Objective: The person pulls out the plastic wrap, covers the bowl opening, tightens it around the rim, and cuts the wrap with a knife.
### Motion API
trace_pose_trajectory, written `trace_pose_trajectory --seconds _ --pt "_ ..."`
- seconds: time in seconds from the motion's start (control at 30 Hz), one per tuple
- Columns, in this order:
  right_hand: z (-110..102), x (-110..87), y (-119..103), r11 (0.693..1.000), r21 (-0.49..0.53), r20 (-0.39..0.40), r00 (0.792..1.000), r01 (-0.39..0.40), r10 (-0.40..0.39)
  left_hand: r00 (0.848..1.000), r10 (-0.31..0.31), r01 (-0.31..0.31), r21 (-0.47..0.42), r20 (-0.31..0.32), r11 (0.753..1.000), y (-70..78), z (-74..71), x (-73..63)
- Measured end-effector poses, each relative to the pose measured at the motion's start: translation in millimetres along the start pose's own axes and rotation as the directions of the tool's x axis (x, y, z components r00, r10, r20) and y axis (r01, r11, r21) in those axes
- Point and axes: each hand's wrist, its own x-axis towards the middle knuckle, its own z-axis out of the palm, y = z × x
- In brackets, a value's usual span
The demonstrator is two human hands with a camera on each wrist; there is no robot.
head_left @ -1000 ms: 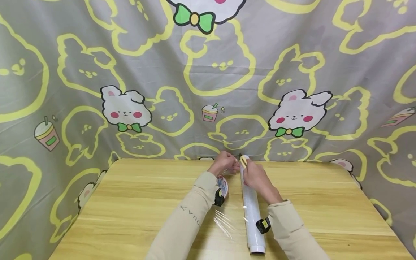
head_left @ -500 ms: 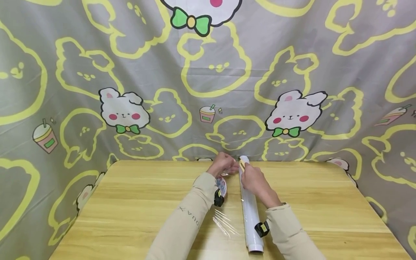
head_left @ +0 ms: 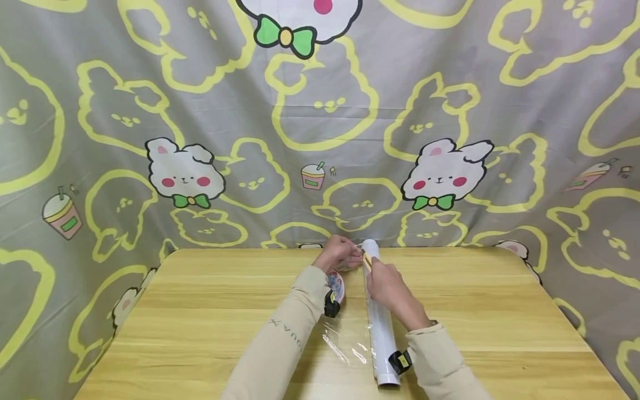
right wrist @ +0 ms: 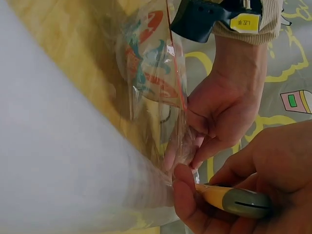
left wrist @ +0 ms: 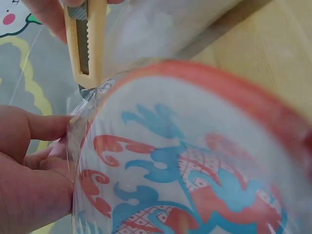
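Observation:
My left hand (head_left: 339, 253) pinches clear cling film (right wrist: 183, 139) at the far side of the table, left of a long white cling film roll (head_left: 381, 333). My right hand (head_left: 392, 286) grips a yellow utility knife (left wrist: 87, 44) over the roll's far end. In the left wrist view the knife's tip meets the gathered film right by the left fingers. Under my left wrist stands a round dish (left wrist: 165, 146) with a red rim and a red and blue pattern, tilted on edge, with film over its face. The right wrist view shows the knife's grey end (right wrist: 246, 202).
The roll lies lengthwise on the wooden table (head_left: 210, 311), its near end toward the front edge. A loose sheet of film with shiny creases (head_left: 340, 347) spreads left of it. A grey patterned curtain (head_left: 240, 111) hangs right behind the table. Black cameras (head_left: 331, 304) sit on both wrists.
My right hand has drawn the knife slightly toward me and left, to the roll's left edge by the left hand. The left hand keeps its pinch; the whole view has shifted a little.

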Motion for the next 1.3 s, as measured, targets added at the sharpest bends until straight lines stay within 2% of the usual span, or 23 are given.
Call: trace_pose_trajectory --seconds 0.27,0.6,0.77,1.2,1.3 --pt "1 -5.8 -4 1.000 0.005 0.025 1.000 -0.001 0.001 0.999 0.022 -0.020 0.055 -0.028 0.998 -4.1 -2.4 6.3" --pt "1 -16.9 -3 0.999 0.031 0.006 1.000 -0.011 0.011 0.997 0.059 -0.053 0.129 -0.047 0.990 -3.7 -0.2 1.4" --pt "0 -23.0 -3 1.000 0.012 -0.014 1.000 0.016 -0.015 0.997 0.050 -0.043 0.119 -0.060 0.992 -4.0 -0.4 0.0" --pt "-7 -43.8 -4 0.998 -0.020 -0.018 0.998 0.055 -0.056 1.000 -0.023 0.023 -0.014 0.002 1.000 1.0 0.6 4.1" --pt "-7 -48.2 -5 0.997 -0.026 -0.025 0.997 0.071 -0.072 1.000 -0.005 0.005 0.014 -0.005 1.000 0.3 -0.1 4.1"
